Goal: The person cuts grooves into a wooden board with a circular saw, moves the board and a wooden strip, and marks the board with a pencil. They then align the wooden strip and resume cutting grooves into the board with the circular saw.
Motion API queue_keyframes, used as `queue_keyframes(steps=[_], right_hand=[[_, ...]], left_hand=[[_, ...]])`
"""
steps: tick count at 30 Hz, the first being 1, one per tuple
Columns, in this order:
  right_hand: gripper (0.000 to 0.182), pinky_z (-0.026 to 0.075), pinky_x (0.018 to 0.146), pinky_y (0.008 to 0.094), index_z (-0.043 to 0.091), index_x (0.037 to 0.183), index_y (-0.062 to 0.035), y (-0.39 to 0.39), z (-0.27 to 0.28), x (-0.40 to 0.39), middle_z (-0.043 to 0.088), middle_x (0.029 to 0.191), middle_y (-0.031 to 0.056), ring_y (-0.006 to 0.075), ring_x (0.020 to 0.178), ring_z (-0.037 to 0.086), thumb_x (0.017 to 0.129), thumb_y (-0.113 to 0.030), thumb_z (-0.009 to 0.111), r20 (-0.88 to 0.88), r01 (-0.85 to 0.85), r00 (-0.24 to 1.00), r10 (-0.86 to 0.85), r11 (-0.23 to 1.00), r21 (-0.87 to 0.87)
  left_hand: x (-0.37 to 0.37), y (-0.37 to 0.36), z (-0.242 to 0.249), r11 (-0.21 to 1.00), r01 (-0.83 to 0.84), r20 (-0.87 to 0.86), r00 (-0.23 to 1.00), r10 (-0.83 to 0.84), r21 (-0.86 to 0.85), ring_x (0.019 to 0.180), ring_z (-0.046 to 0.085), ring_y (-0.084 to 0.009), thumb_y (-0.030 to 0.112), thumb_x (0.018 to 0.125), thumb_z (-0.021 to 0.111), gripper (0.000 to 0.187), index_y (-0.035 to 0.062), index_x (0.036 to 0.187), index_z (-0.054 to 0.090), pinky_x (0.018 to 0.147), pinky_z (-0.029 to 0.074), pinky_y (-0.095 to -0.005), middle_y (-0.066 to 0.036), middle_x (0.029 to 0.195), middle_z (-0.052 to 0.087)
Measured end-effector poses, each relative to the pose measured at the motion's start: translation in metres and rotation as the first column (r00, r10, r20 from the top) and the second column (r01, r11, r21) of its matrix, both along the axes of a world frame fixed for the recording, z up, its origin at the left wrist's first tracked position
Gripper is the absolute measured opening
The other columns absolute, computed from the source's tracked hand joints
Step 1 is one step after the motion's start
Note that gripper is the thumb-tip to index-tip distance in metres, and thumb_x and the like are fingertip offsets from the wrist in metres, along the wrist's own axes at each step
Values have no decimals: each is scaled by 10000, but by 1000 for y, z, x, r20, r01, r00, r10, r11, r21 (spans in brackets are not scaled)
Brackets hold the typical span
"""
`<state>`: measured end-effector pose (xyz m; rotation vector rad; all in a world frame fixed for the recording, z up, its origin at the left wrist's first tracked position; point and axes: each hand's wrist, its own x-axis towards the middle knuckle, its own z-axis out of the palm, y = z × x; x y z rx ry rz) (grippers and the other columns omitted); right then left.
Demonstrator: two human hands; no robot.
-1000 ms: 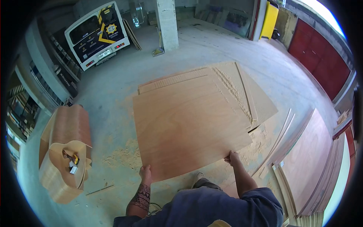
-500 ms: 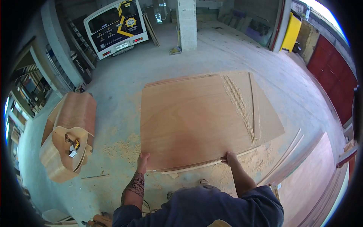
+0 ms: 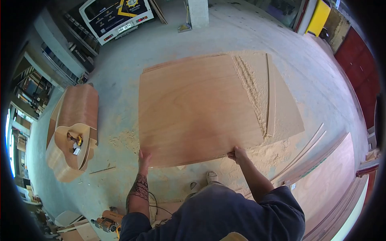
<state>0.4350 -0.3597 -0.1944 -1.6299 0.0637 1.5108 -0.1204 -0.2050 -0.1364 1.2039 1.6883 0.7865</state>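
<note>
A broad brown plywood sheet (image 3: 193,108) lies at the middle of the view, over other sheets. At its near left corner my left hand (image 3: 144,160) grips the edge, fingers partly hidden. My right hand (image 3: 238,155) is closed on the near edge, further right. Sawdust (image 3: 251,96) runs in a thick band along the sheet's right side, over a lower board (image 3: 287,106) with a thin strip (image 3: 268,92) on it.
Curved wooden forms (image 3: 76,112) stand on the left, with a yellow and black tool (image 3: 79,140) inside. More sheets (image 3: 329,180) and thin strips lean or lie at right. An orange tool (image 3: 110,219) is at the lower left. A van (image 3: 116,20) stands behind.
The view has tilted down and shifted. The top sheet has come nearer to my body with both hands on it, and now covers the pale strip at the near edge. My feet show more.
</note>
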Motion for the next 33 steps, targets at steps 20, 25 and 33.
queue_keyframes(steps=[20,25,33], right_hand=[[350,575,632,404,732,894,-45,-34,44,31,774,781,103,218,676,743,1019,-356,633,558,-66,827,61,998,-11],[360,576,824,470,709,1078,24,-49,69,120,748,934,227,392,913,737,941,-308,707,947,-8,320,-8,1000,11],[559,502,1015,583,556,1359,24,7,58,245,512,1332,360,540,1238,546,925,-305,683,924,-180,183,337,935,-306]], left_hand=[[4,-120,-36,926,-216,-410,848,335,309,1295,555,-368,230,955,705,639,-60,1469,461,1099,433,-460,-235,1401,560],[30,-271,-131,889,431,-269,847,-458,-156,979,700,-256,188,958,653,303,38,1214,716,870,529,-387,-141,1172,731],[179,-296,-70,646,414,28,854,-520,-641,909,736,-226,194,964,634,276,53,1158,771,817,553,-354,-120,1149,764]])
